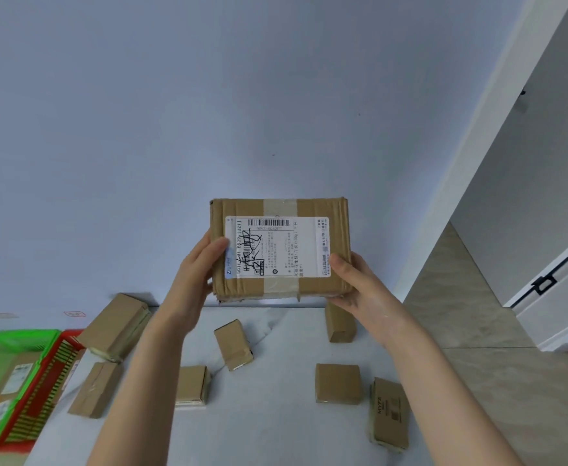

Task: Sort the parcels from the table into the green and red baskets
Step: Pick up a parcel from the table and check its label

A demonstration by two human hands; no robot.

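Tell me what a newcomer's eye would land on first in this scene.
First, the brown cardboard parcel with a white shipping label, held up mid-frame between the left hand and right hand. Then the bright green plastic basket and red plastic basket at lower left, beside the white table scattered with smaller parcels.

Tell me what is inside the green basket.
The green basket holds brown parcels with white labels, lying flat. Its mesh wall and the frame's edge cover part of them, so their number cannot be told. The red basket stands right beside it.
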